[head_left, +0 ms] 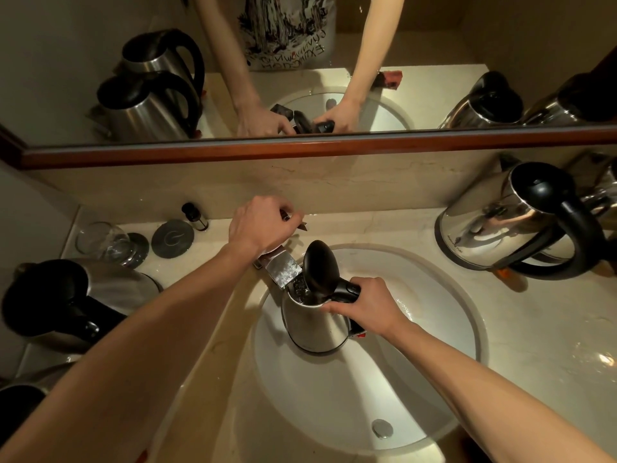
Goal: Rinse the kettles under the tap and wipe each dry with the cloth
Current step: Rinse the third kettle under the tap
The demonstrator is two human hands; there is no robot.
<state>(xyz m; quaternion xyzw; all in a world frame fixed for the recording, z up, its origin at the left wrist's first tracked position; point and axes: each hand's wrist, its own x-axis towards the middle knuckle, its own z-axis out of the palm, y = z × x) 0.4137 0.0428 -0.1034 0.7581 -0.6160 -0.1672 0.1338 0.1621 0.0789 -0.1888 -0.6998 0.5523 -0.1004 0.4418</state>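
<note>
marble counter (500,329), mirror (434,61); left hand (263,225) fingers grasp tap handle (293,218), right hand (370,305) kettle (314,325).

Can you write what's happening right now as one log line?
left hand: grips tap handle | right hand: holds kettle under spout, lid open | stage: rinsing

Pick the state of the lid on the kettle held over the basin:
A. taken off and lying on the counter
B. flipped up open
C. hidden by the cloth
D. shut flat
B: the black lid stands raised above the mouth of the kettle, which the right hand grips by the handle under the tap.
</note>
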